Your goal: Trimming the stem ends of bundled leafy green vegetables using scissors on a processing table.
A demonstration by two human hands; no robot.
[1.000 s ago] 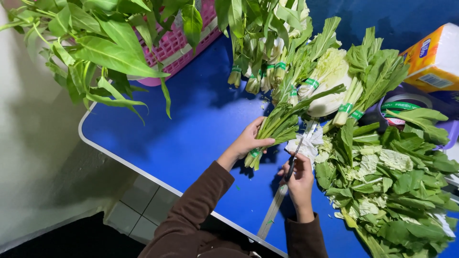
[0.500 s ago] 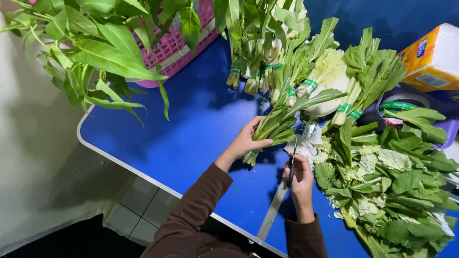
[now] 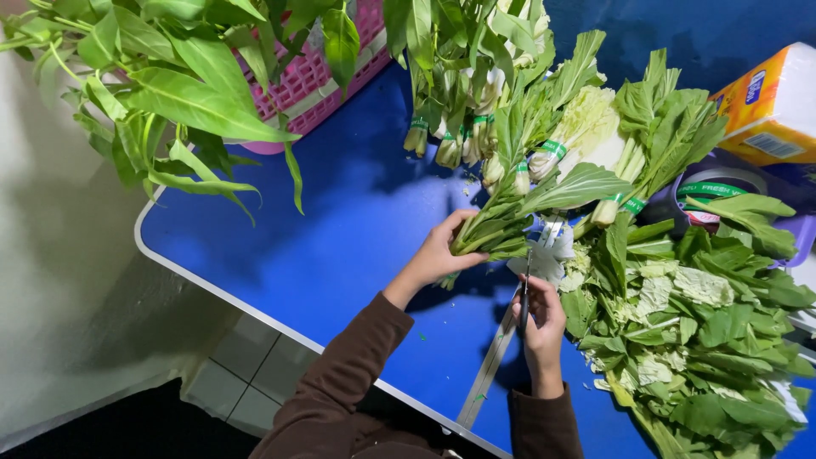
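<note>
My left hand grips a bunch of leafy greens by its stems, lifted a little above the blue table. My right hand holds a thin dark tool, likely scissors or a knife, pointing up toward the bunch. White and blue scraps lie just beyond the tool's tip. A long metal ruler lies on the table under my right wrist.
Tied bunches of greens with green bands lie at the back. A heap of loose leaves fills the right side. A pink basket of leafy stems stands back left. A yellow packet sits far right above a tape roll.
My left hand has raised the bunch slightly and turned it up and to the right. My right hand with the tool has stayed close under it.
</note>
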